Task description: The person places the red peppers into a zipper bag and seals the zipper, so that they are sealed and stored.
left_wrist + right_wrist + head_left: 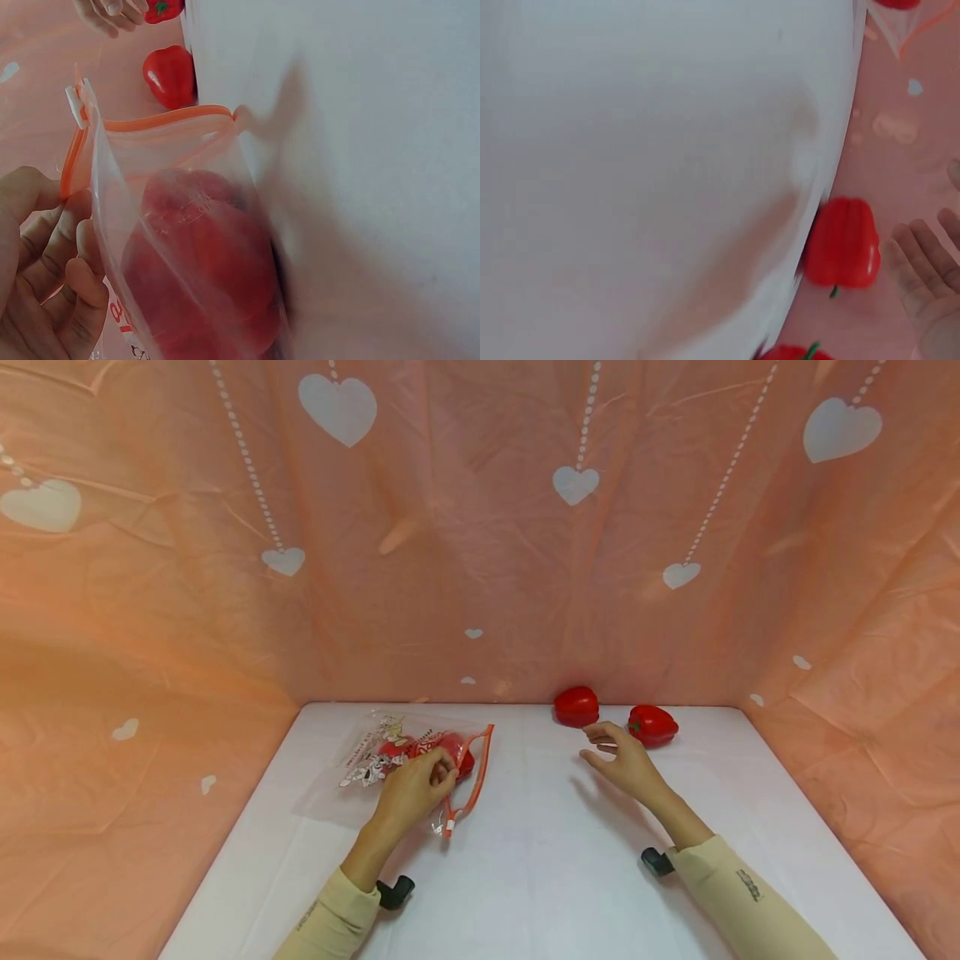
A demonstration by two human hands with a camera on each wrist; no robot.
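My left hand point(415, 789) pinches the upper edge of a clear zip bag point(386, 739), its mouth held apart by the orange slider strip point(169, 118). Inside the bag are red bell peppers point(206, 262), seen through the plastic; their exact number is hidden. My right hand point(628, 768) hovers above the table with its fingers loosely spread and nothing in them. Just beyond it lie two loose red bell peppers, one point(576, 707) at the table's back edge and the other point(653, 727) slightly to the right, its green stem facing left.
A white cloth covers the table point(525, 860). Behind it and along both sides hangs a peach curtain point(480, 552) printed with white hearts. Dark wrist camera mounts point(395, 892) stick out beside both cuffs.
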